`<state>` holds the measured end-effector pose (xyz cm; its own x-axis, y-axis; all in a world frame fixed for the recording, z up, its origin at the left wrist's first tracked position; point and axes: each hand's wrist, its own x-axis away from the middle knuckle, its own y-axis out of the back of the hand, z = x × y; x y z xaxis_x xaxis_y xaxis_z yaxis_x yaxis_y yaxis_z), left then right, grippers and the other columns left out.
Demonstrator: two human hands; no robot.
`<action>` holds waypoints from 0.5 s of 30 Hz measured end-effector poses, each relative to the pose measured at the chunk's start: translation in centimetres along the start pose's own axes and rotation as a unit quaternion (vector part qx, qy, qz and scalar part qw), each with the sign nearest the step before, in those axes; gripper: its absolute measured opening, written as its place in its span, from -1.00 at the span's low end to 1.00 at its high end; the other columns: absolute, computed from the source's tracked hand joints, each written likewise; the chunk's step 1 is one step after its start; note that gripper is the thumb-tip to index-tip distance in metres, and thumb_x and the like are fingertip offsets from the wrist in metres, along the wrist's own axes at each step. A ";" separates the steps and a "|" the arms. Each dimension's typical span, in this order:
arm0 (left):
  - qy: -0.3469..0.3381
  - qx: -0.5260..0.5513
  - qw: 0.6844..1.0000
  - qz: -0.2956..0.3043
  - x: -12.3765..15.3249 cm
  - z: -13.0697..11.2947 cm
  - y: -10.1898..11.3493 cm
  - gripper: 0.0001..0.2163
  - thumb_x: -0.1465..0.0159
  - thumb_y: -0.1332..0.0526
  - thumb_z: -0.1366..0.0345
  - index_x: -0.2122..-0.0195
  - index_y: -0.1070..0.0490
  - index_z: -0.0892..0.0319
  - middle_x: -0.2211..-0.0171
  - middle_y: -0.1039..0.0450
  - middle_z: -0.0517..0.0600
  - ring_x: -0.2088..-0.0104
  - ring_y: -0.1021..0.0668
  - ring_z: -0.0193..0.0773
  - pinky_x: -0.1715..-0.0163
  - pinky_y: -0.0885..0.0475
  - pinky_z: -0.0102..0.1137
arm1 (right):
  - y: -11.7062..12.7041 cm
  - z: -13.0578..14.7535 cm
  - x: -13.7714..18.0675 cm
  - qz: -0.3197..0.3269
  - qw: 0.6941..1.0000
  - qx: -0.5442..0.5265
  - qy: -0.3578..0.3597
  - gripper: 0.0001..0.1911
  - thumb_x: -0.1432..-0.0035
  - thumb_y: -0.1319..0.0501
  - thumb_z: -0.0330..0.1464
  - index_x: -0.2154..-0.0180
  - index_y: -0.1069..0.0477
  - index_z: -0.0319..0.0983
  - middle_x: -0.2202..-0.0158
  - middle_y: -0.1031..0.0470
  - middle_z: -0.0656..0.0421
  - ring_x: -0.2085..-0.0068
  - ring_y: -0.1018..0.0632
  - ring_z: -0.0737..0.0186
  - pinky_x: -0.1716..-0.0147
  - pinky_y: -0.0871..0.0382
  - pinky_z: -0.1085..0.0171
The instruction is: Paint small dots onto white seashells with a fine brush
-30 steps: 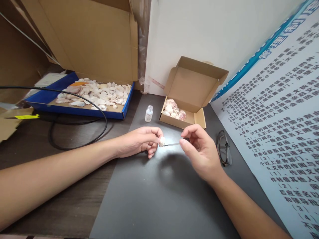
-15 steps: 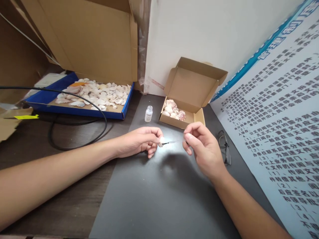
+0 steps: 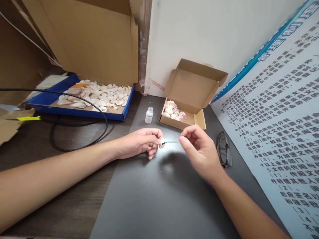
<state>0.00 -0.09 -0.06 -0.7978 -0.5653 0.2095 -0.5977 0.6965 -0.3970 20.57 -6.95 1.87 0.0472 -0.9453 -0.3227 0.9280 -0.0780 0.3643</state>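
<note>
small shell (image 3: 162,142) pinched in left hand (image 3: 139,143) – thin brush (image 3: 172,142) touching it, right hand (image 3: 199,150)

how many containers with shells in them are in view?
2. The blue tray sits far left under the big cardboard flap, spread with pale shells. The small cardboard box stands open beyond the right hand, beside the small bottle. More may be hidden.
</note>
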 end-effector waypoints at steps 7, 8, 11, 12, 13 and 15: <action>0.002 -0.001 1.000 0.002 0.0 0.0 0.0 -0.94 -0.18 -0.25 0.38 0.37 -0.37 0.21 0.60 -0.30 -0.14 0.60 -0.39 -0.42 0.50 -0.38 -0.48 | -0.3 0.4 0.1 -0.011 0.998 0.061 0.014 -0.92 -0.16 -0.22 -0.42 0.33 -0.31 -0.16 0.51 -0.24 0.33 0.51 -0.27 0.38 0.55 -0.18 0.36; 0.001 -0.001 1.000 0.002 0.0 0.0 0.0 -0.94 -0.18 -0.25 0.38 0.37 -0.37 0.21 0.60 -0.30 -0.14 0.60 -0.39 -0.42 0.50 -0.38 -0.48 | -0.3 0.4 0.1 -0.013 0.998 0.068 0.010 -0.91 -0.15 -0.22 -0.43 0.34 -0.31 -0.16 0.51 -0.23 0.33 0.51 -0.27 0.38 0.56 -0.17 0.36; 0.002 -0.001 1.000 0.003 0.0 0.0 0.1 -0.94 -0.18 -0.26 0.38 0.37 -0.37 0.20 0.60 -0.29 -0.14 0.60 -0.39 -0.42 0.50 -0.38 -0.48 | -0.2 0.3 0.1 -0.016 0.998 0.060 0.003 -0.90 -0.14 -0.21 -0.45 0.36 -0.30 -0.17 0.52 -0.22 0.33 0.52 -0.24 0.39 0.56 -0.15 0.36; 0.003 -0.002 1.000 0.005 0.0 0.0 0.1 -0.94 -0.18 -0.26 0.38 0.37 -0.37 0.20 0.60 -0.29 -0.14 0.60 -0.40 -0.42 0.50 -0.38 -0.48 | -0.2 0.3 0.1 -0.011 0.999 0.046 0.004 -0.90 -0.16 -0.21 -0.44 0.36 -0.30 -0.17 0.52 -0.23 0.33 0.53 -0.24 0.40 0.56 -0.15 0.36; 0.003 -0.002 1.000 0.006 0.0 0.1 0.1 -0.94 -0.19 -0.26 0.37 0.37 -0.37 0.20 0.60 -0.30 -0.14 0.59 -0.40 -0.42 0.50 -0.38 -0.48 | -0.1 0.3 0.1 -0.004 1.000 0.029 0.004 -0.91 -0.18 -0.20 -0.43 0.35 -0.31 -0.17 0.52 -0.23 0.34 0.53 -0.24 0.40 0.56 -0.15 0.36; 0.002 -0.004 1.000 0.007 0.0 0.1 0.1 -0.94 -0.19 -0.25 0.37 0.36 -0.37 0.20 0.60 -0.30 -0.14 0.59 -0.40 -0.42 0.50 -0.38 -0.48 | -0.1 0.2 0.2 0.014 1.000 -0.004 0.002 -0.93 -0.22 -0.20 -0.39 0.33 -0.31 -0.17 0.52 -0.25 0.34 0.54 -0.26 0.41 0.56 -0.16 0.36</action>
<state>-0.05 -0.02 -0.19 -0.8060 -0.5544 0.2073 -0.5876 0.7074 -0.3929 20.43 -7.16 1.99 0.0750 -0.9459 -0.3157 0.9289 -0.0488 0.3671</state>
